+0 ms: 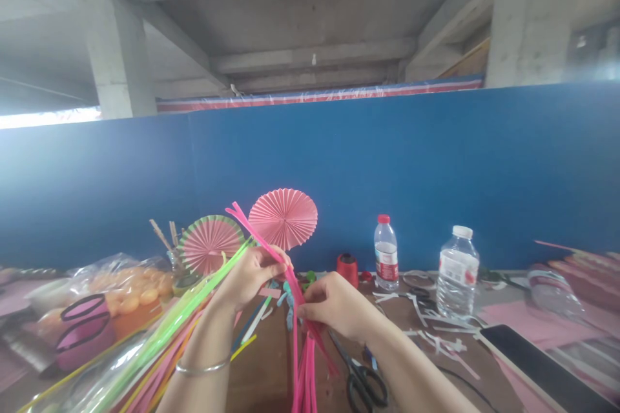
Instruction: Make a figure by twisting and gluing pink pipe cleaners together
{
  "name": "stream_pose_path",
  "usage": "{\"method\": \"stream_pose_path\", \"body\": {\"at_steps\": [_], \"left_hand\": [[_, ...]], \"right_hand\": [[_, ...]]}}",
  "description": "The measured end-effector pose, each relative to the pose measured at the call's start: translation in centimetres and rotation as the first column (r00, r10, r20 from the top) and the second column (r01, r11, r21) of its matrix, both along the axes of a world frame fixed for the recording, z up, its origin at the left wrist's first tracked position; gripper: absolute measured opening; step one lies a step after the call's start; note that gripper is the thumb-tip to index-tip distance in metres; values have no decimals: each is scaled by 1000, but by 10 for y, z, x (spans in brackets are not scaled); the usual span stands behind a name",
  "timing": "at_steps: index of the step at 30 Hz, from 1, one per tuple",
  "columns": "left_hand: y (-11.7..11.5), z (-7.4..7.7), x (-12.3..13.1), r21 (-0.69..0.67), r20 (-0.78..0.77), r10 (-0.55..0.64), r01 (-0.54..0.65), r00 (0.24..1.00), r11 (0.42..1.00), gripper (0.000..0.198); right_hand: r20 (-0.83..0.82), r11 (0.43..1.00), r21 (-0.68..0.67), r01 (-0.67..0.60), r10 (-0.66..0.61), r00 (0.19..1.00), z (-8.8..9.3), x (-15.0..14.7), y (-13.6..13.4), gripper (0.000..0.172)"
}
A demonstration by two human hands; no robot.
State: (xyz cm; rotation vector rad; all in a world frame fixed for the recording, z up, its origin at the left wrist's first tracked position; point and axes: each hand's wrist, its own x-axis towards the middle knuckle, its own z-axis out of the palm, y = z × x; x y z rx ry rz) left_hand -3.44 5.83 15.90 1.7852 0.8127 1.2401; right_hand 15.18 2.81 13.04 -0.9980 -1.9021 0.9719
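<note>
My left hand (256, 271) is closed around several bright pink pipe cleaners (295, 284), whose upper ends stick out to the upper left. Lower and to the right, my right hand (332, 303) pinches the same pipe cleaners between thumb and fingers. Their long lower lengths (306, 377) hang down past the bottom edge. Beside my left forearm lies a plastic-wrapped bundle of green, yellow and orange pipe cleaners (179, 319). Black-handled scissors (365, 384) lie below my right wrist. A small light-blue figure (289, 303) is partly hidden behind the pink stems.
Two pleated paper rosettes (284, 218) stand against the blue partition (368, 161). At the back are a red spool (347, 270) and two water bottles (386, 255). A phone (542, 361) lies at right, near white paper scraps (443, 342). A bag of orange balls (130, 287) sits left.
</note>
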Motion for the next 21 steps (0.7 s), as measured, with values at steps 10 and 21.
{"method": "stream_pose_path", "body": {"at_steps": [10,21], "left_hand": [[-1,0,-3,-31,-58,68,-70,996,997,21],[-1,0,-3,-41,-130,62,-68,990,997,11]], "right_hand": [[-67,999,-37,-11,8,998,-3,-2,3,23],[69,1000,14,18,-19,997,-1,0,4,18]]}}
